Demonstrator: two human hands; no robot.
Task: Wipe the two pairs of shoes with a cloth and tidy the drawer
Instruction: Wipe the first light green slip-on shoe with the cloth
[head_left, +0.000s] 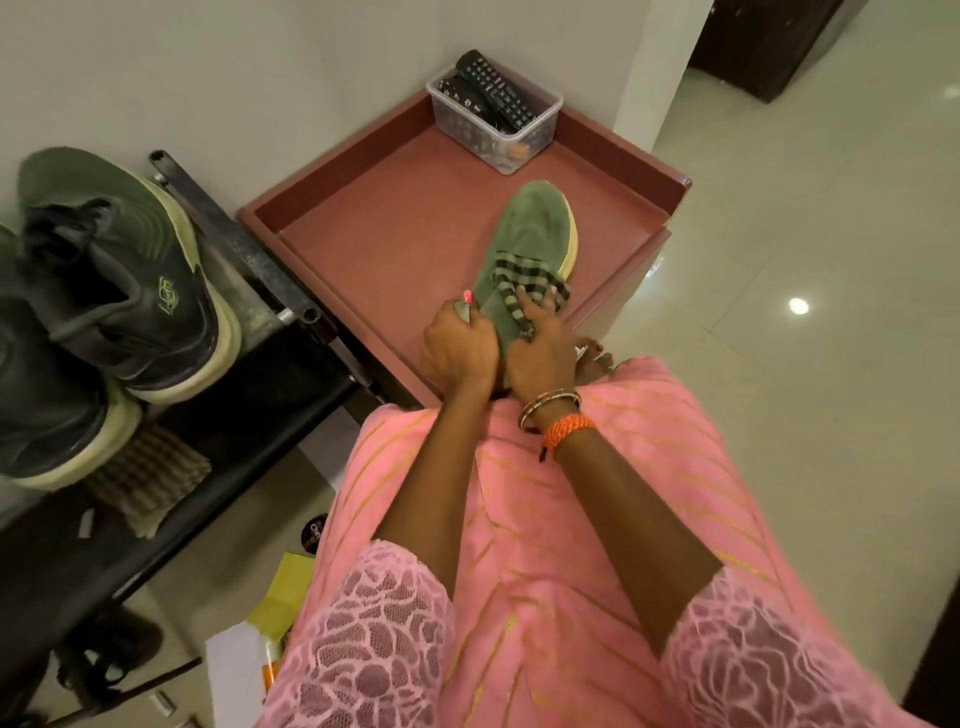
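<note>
Over red tray: left hand grips green shoe; right hand fingers press checked cloth.

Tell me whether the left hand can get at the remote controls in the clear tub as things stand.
Probably not right away: the left hand grips the green shoe's heel. The path across the tray to the remote controls looks free.

Matt suede-like green shoe, woven checked cloth, clear plastic box, glossy tiled floor

clear tub of remotes, white wall
</note>
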